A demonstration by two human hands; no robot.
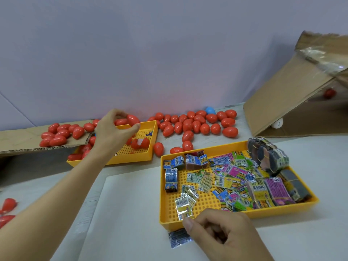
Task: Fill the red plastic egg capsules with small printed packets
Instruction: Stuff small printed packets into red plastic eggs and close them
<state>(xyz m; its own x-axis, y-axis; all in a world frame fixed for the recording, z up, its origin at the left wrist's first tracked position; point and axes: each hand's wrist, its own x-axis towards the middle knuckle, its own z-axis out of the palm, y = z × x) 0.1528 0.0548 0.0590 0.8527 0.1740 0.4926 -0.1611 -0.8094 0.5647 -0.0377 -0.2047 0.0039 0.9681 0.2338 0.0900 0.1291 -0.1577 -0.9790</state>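
Two hands outstretched: left hand (114, 129) fingers curled around a red egg capsule (133, 120), right hand (222, 234) pinching a clear-wrapped packet (185, 207).

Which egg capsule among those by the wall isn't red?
The blue egg at the back of the right-hand cluster, against the wall; every other capsule there is red.

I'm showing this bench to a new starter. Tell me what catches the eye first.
The spill of red egg capsules along the back wall stands out first. Next comes the yellow tray of bright printed packets at front right, where the right hand pinches a clear packet. The left hand grips one red egg over a second tray.
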